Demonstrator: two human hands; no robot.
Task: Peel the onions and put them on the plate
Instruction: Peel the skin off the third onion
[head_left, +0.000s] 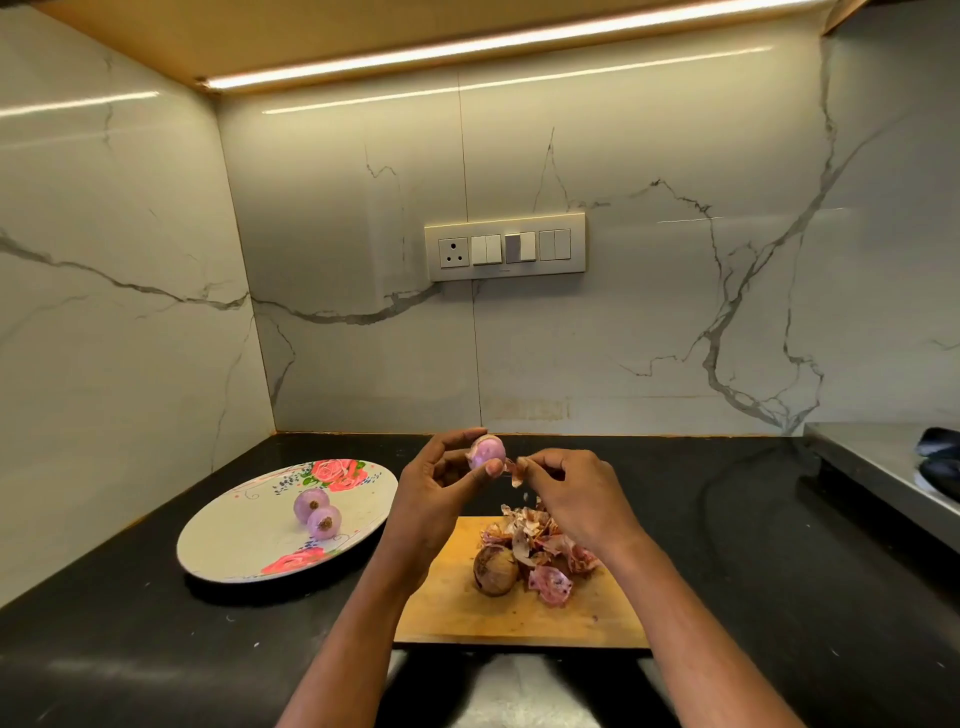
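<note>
My left hand (436, 483) holds a small, mostly peeled purple onion (488, 450) between fingertips and thumb, raised above the wooden cutting board (457, 608). My right hand (566, 488) pinches a strip of papery skin (515, 470) that still hangs from the onion's right side. Two peeled onions (317, 512) lie together on the flowered white plate (228, 540) at the left. One unpeeled brown onion (494, 570) sits on the board beside a pile of peels (545, 551).
The black counter (130, 623) runs to marble walls at the left and back. A switch panel (504, 248) is on the back wall. A steel surface (883, 467) with a dark object stands at the right edge.
</note>
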